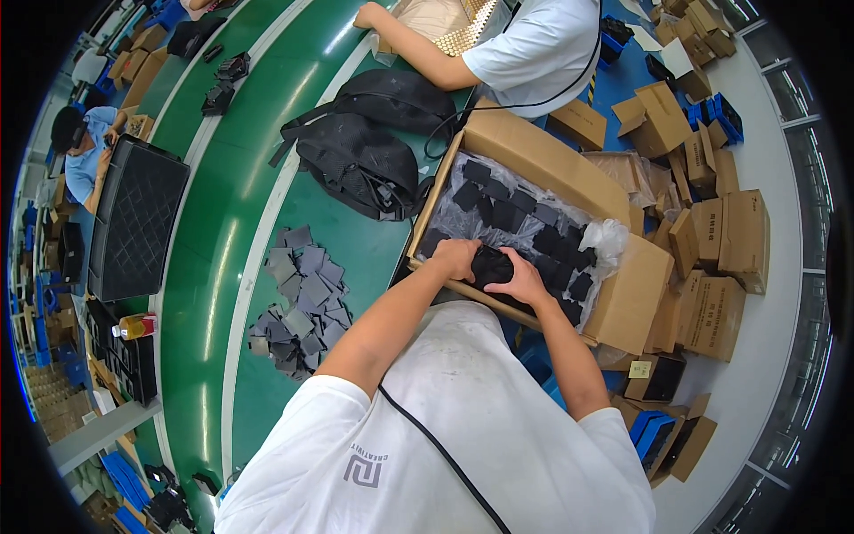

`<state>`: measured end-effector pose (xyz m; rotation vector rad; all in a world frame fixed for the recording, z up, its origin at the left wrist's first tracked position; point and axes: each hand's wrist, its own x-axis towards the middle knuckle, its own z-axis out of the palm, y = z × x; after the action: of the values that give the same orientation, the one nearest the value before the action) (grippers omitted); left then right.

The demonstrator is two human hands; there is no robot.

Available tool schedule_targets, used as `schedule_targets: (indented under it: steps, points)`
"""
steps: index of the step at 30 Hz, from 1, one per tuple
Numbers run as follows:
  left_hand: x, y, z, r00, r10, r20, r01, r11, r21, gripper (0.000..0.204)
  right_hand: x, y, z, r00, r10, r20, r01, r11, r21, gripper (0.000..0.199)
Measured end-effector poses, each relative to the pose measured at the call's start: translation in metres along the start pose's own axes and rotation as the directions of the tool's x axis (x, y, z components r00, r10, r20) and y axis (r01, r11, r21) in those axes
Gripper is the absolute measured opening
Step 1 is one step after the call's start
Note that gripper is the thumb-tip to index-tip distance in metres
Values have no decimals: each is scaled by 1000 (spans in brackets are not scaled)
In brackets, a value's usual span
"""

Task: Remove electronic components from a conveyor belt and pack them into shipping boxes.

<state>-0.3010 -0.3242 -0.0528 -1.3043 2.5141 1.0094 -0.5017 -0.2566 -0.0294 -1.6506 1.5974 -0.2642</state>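
An open cardboard box [511,133], lined with clear plastic, stands in front of me and holds several rows of small black pieces [511,209]. Low in the box, near its front wall, a black piece [490,267] sits between my two hands. The fingers of my left hand [456,259] curl against its left side. From the right, my right hand [521,279] grips it, thumb and fingers bent around it. Exactly what kind of part it is, I cannot tell. Crumpled clear plastic [608,238] bulges over the right side of the box.
Left of me, a pile of flat dark-grey squares [307,298] lies on the green table [356,245]. Black backpacks [356,160] rest beyond it. A co-worker's arm [418,49] reaches over another box at the back. Cardboard boxes [712,311] crowd the right side.
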Motion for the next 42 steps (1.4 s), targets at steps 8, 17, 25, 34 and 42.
schedule_targets:
  steps: [8,17,25,34,42]
  points:
    - [11,-7,21,990,-10,-140,-10,990,-143,65,7,23,-1,997,61,-56,-53,989,135,86]
    - [27,-9,1,997,-75,4,72,939,-336,57,20,18,-22,983,179,-30,-156,921,357,88]
    - [46,-4,-43,988,-145,44,142,791,-595,50,47,1,-62,944,317,-90,-264,890,372,91]
    - [26,-25,-100,957,-290,19,210,642,-737,49,98,-55,-92,970,245,0,-230,912,340,86]
    - [-72,-94,-133,848,-523,-86,183,441,-878,51,164,-168,-53,962,-18,274,-77,940,332,73]
